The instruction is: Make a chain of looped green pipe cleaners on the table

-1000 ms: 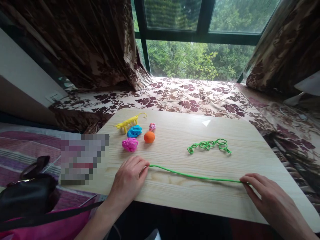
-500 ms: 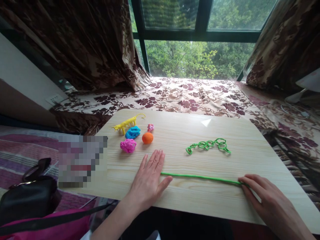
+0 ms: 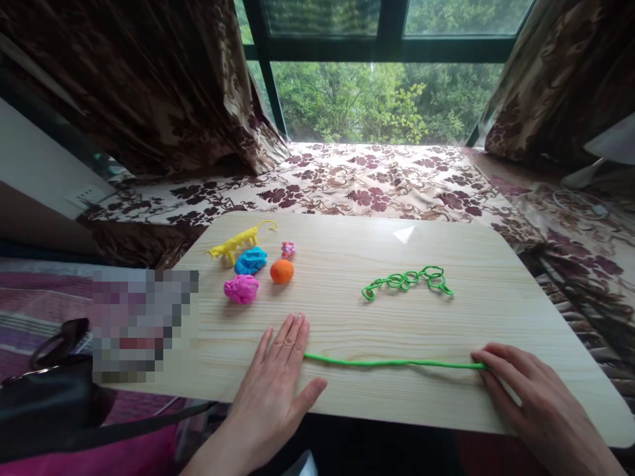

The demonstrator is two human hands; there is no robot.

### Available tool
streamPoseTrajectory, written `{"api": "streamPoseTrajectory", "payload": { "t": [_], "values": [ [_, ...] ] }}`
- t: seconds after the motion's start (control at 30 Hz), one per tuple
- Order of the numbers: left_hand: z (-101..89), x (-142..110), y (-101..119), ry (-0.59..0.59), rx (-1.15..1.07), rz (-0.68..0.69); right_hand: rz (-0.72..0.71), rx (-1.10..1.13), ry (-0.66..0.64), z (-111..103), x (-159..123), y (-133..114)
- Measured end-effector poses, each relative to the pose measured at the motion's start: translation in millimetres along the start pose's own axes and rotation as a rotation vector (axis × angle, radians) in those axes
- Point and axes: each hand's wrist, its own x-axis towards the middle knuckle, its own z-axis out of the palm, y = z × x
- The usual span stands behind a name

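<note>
A long, thin green clay strand [image 3: 397,363] lies across the front of the table. My left hand [image 3: 275,377] rests flat over its left end, fingers stretched out and thumb apart; that end is hidden underneath. At the right end, the thumb and fingers of my right hand [image 3: 530,390] pinch the strand close to the tabletop. Beyond it sits a green chain [image 3: 380,284] of linked clay rings.
At the table's [image 3: 342,317] left stand a yellow clay animal [image 3: 233,244], a blue lump [image 3: 251,261], a pink lump [image 3: 241,289], an orange ball [image 3: 282,272] and a small pink-and-white piece [image 3: 288,248]. A black bag [image 3: 49,403] is at the lower left.
My left hand has slid back toward me, still flat on the strand's end. The stretch of strand showing between my hands is a little longer. My right hand keeps its pinch. The view has shifted slightly.
</note>
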Motion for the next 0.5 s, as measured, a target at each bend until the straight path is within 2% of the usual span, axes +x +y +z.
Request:
{"api": "streamPoseTrajectory", "payload": {
  "t": [0.2, 0.27, 0.4, 0.5],
  "values": [
    [4.0, 37, -2, 0.077, 0.002, -0.067, -0.03, -0.015, -0.011, 3, 3, 5],
    [2.3, 30, 2, 0.065, 0.005, -0.067, -0.028, -0.027, -0.01, 1, 1, 4],
    [0.4, -4, 10, 0.033, 0.008, -0.043, -0.028, -0.034, -0.01, -2, -2, 4],
    [2.9, 3, 8, 0.041, -0.001, -0.044, -0.039, -0.045, 0.001, -2, -2, 5]
  ]
}}
